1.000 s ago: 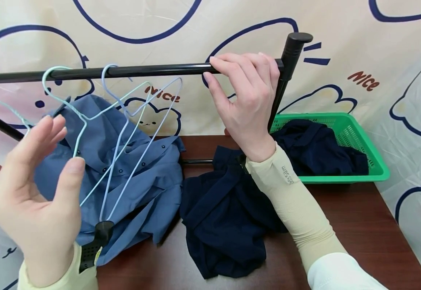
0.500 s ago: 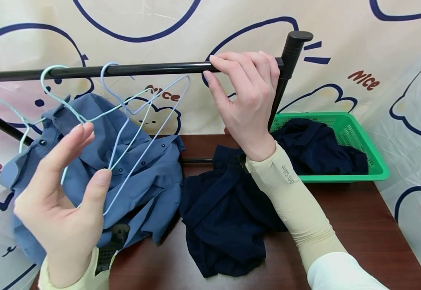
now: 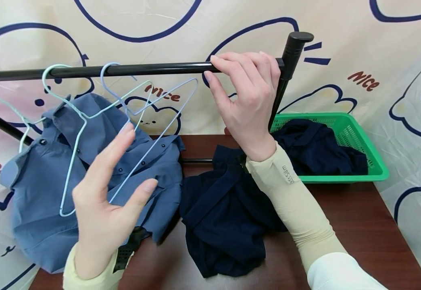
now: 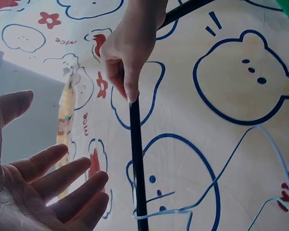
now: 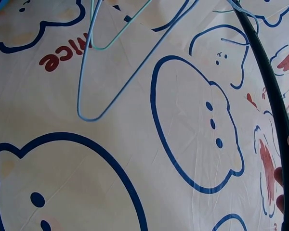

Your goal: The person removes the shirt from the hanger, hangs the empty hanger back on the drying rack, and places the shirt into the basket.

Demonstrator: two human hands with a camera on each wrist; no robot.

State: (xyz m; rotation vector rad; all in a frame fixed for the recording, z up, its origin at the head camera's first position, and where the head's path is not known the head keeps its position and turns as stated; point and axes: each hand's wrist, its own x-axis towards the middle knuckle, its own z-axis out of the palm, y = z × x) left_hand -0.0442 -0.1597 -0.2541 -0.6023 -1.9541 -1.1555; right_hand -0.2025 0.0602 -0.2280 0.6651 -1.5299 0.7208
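The right hand (image 3: 248,102) has its grip around the black rail (image 3: 159,69). The left hand (image 3: 105,201), with fingers extended and thumb apart, is in front of the blue hanger (image 3: 159,138), which hangs on this rail; whether they touch, I cannot tell.

From where I stand, the clothes rail (image 3: 159,69) is glossy black, its hangers mint green (image 3: 83,116) and pale periwinkle blue (image 3: 166,125). The shirt (image 3: 43,197) is plain dusty blue with dark buttons (image 3: 43,142); the crumpled garment (image 3: 228,225) beside it is solid navy. Bright green marks the basket (image 3: 341,179), reddish brown the counter (image 3: 363,229). Navy cartoon outlines and rust-red "Nice" lettering pattern the cream backdrop (image 3: 239,24). The sleeves (image 3: 294,201) are pale yellow.
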